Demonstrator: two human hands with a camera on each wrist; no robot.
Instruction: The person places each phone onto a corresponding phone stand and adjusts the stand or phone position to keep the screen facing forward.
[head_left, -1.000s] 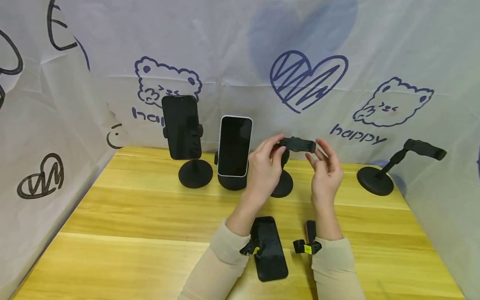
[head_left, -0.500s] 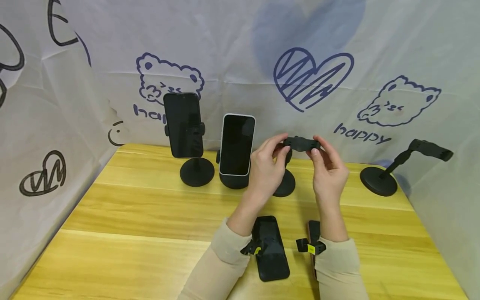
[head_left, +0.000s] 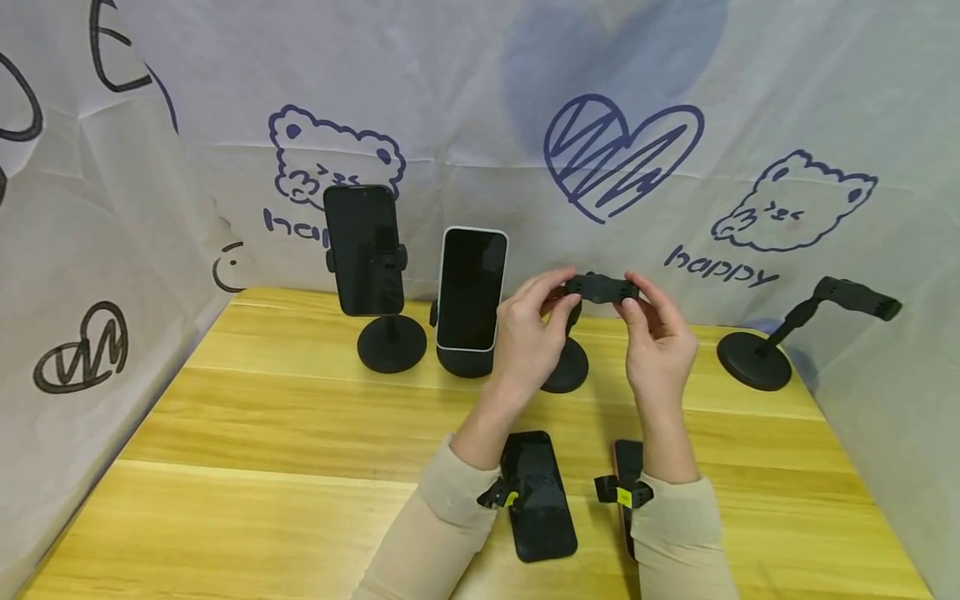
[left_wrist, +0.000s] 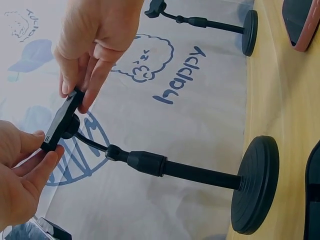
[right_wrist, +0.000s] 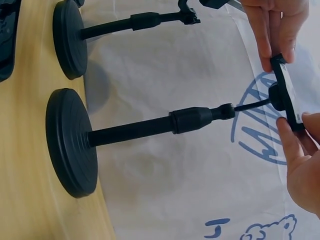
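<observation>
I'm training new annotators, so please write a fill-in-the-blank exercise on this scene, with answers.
The right hand pinches one end of the black clamp; the ____ hand pinches the other.
The phone on the second stand from the left has a ____ rim.
The word under the rightmost bear drawing is ____.
In the head view, the drawing above the black clamp is a ____.
Answers: left; white; happy; heart.

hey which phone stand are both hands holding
The third stand from the left: the left hand and right hand pinch its clamp. The far-right stand and the two stands bearing phones are untouched.
</observation>
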